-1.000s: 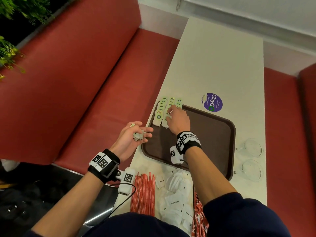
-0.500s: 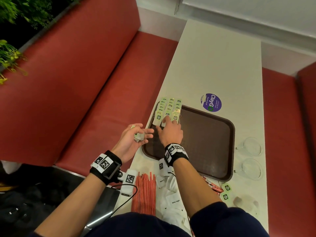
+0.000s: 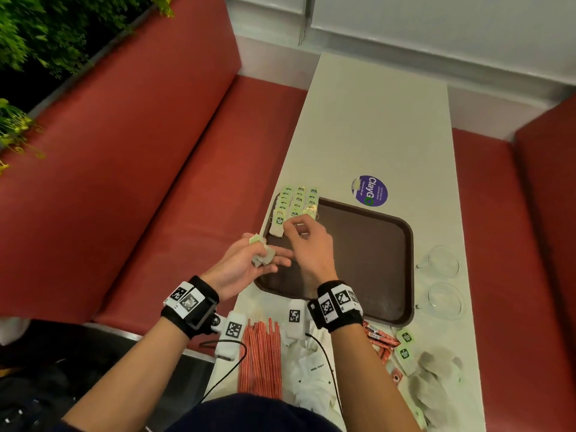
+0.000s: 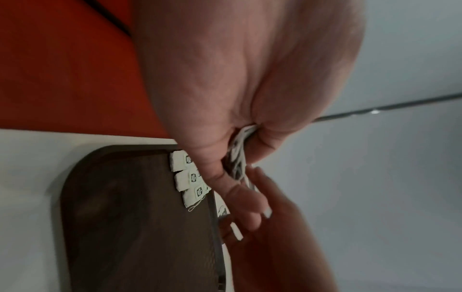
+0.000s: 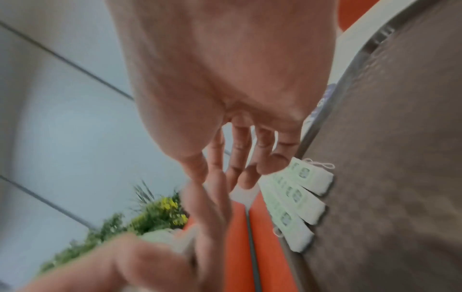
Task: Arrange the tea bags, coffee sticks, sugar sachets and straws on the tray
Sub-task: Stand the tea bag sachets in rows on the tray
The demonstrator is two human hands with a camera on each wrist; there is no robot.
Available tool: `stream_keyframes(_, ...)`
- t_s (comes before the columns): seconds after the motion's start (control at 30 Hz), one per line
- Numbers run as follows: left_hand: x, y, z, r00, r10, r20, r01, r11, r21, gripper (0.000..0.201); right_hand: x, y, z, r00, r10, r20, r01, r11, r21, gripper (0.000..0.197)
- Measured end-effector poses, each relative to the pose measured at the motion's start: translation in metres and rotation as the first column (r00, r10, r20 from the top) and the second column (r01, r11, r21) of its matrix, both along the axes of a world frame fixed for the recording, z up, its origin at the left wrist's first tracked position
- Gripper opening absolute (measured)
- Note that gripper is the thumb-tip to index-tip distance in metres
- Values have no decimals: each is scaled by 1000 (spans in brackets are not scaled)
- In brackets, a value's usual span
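On the worktop a brown tray carries three rows of tea bags at its far left corner; the rows overlap one another and run over the far rim, so a count is not possible. The left hand hovers at the tray's left edge, palm up, fingers curled around a small bunch of tea bags; in the left wrist view this bunch shows only as white edges squeezed between thumb and fingers. The right hand is over the tray's left part, just beside the left hand, its fingers loosely spread and holding nothing that either view shows; it covers the near ends of two rows in the head view. The right wrist view is blurred, and whether the fingertips touch the held bunch cannot be told. Along the near edge of the worktop lie red straws, white sugar sachets partly under the right forearm, and red coffee sticks mostly hidden by that arm. Loose tea bags lie at the near right corner, smeared and cut by the frame. Two glass cups stand by the right edge, faint against the surface.
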State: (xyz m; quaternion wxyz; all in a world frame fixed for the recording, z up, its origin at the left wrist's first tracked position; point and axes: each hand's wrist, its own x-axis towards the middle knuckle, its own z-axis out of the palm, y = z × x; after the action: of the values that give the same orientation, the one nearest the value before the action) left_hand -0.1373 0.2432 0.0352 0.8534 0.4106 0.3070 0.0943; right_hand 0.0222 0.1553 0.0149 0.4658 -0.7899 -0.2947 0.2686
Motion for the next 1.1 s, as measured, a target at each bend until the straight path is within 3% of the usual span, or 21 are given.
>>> stream_keyframes(0.17, 7, -3, 16, 977, -206, -46, 210, 973, 96, 29, -1, -36, 48, 980, 188, -63, -182, 979, 93, 8)
stream_keyframes(0.3, 11, -14, 28, 935, -350, -57, 355, 925, 133, 34, 3, -56, 52, 970, 239, -50, -238, 971, 26, 9)
stream_keyframes(0.4, 14, -20, 30, 916, -393, -77, 400, 903, 159, 39, 4, -69, 51, 966, 254, -54, -251, 966, 58, 7)
stream_keyframes(0.53, 11, -23, 30, 930, -360, -77, 368, 913, 174, 39, 5, -85, 43, 983, 114, -143, -90, 982, 164, 5)
stream_keyframes(0.63, 9, -18, 21, 951, -302, -68, 307, 947, 92, 15, 10, -89, 36, 983, -29, -183, 64, 980, 190, 7)
stream_keyframes(0.67, 9, -16, 17, 951, -298, -82, 304, 949, 83, 18, 12, -91, 34, 980, -74, -185, 109, 976, 187, 6)
stream_keyframes(0.9, 11, -7, -5, 925, -201, -322, 281, 933, 224, 15, 28, -87, 10, 931, -269, -245, 317, 930, 185, 13)
stream_keyframes(1.0, 19, 7, -15, 900, -167, -403, 314, 889, 333, 16, 37, -76, -7, 921, -297, -252, 335, 934, 125, 17)
stream_keyframes(1.1, 30, 23, -23, 916, -84, -392, 250, 884, 395, 12, 47, -60, -25, 926, -309, -218, 326, 944, 46, 17)
